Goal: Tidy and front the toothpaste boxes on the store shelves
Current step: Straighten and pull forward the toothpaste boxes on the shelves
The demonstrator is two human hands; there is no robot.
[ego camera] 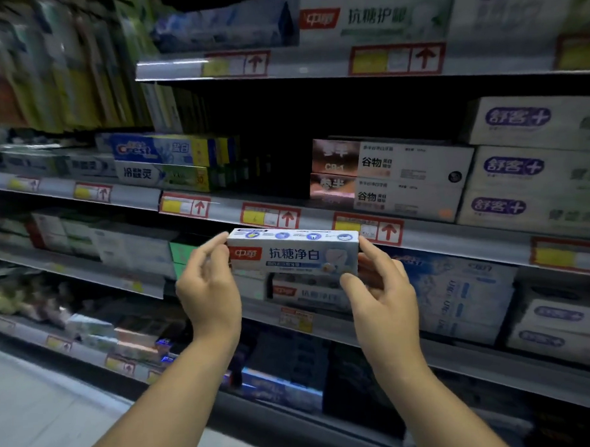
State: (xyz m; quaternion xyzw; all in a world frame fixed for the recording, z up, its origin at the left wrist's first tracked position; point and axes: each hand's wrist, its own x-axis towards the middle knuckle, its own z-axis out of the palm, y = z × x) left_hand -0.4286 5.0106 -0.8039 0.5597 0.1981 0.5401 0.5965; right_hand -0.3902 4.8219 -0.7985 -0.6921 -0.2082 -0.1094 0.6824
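A white and pale-blue toothpaste box (293,252) with a red logo is held level in front of the shelves, printed face toward me. My left hand (210,284) grips its left end, and my right hand (379,284) grips its right end. Right behind and below it, a matching box (306,292) lies on the shelf, partly hidden by the held one. A dark gap (270,156) shows on the shelf above, between the Crest boxes (162,149) and a stack of brown-and-white boxes (393,176).
Shelf rails with red-and-yellow price tags (271,216) run across the view. White boxes with purple logos (534,165) are stacked at the right. Blue-patterned boxes (459,290) sit right of my hands. Hanging packs (53,65) fill the upper left. Pale floor (41,413) lies lower left.
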